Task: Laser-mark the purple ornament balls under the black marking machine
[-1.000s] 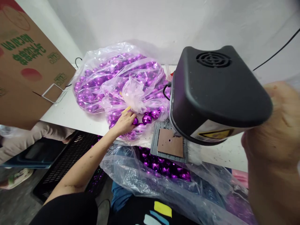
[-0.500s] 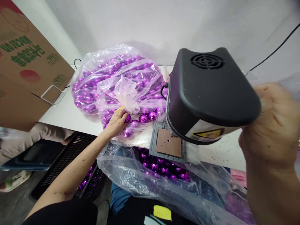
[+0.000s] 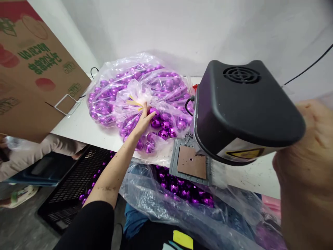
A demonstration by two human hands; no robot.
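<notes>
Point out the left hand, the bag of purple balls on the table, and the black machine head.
left hand [image 3: 143, 121], head view, back of the hand
bag of purple balls [image 3: 109, 93], head view, left bulge
black machine head [image 3: 239, 104], head view, top cover

purple faceted balls [image 3: 163, 133], black machine head [image 3: 244, 107], brown cardboard box [image 3: 33, 76]

cardboard box [image 3: 33, 69] at left, black crate [image 3: 75, 180] below, black machine head [image 3: 244, 104], brown plate [image 3: 191, 162]

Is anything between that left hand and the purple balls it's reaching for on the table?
Nothing visible: the left hand is inside the open plastic bag, fingertips on a purple ball.
</notes>
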